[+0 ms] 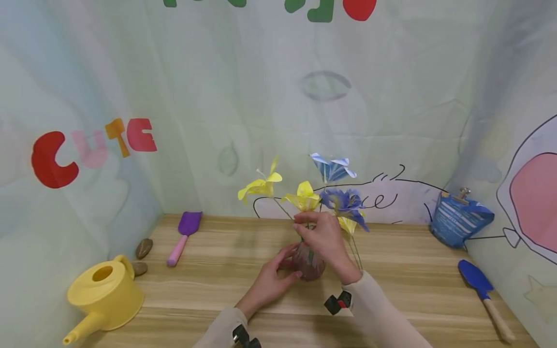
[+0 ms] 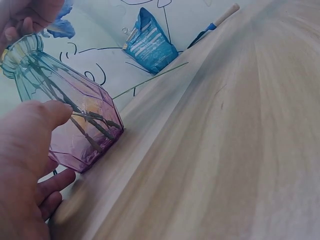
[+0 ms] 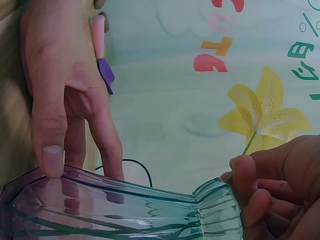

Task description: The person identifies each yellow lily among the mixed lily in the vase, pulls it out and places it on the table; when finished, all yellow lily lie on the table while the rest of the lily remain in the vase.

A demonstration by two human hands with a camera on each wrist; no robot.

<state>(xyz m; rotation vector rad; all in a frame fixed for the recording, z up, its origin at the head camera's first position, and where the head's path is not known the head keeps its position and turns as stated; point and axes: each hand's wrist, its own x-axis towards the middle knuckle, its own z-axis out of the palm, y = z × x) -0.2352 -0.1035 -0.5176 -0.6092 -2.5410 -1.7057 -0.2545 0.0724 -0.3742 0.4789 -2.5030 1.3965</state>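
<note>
A faceted glass vase (image 1: 311,269), teal at its neck and purple-pink at its base, stands on the wooden table with several stems inside. My left hand (image 1: 271,282) holds its lower body, thumb on the near side and fingers round the far side. At the vase mouth my right hand (image 1: 324,239) pinches the green stem of a yellow lily (image 3: 257,122). Another yellow lily (image 1: 303,197), a light blue flower (image 1: 332,169) and a blue-purple flower (image 1: 345,203) show above and beside the right hand. Thin stems (image 1: 356,251) show beyond the right wrist.
At the left are a yellow watering can (image 1: 106,302), brown stones (image 1: 144,248) and a purple shovel with a pink handle (image 1: 184,237). A blue bag (image 1: 459,220) with a clip and a blue trowel (image 1: 478,280) lie at the right. Printed cloth walls surround the table.
</note>
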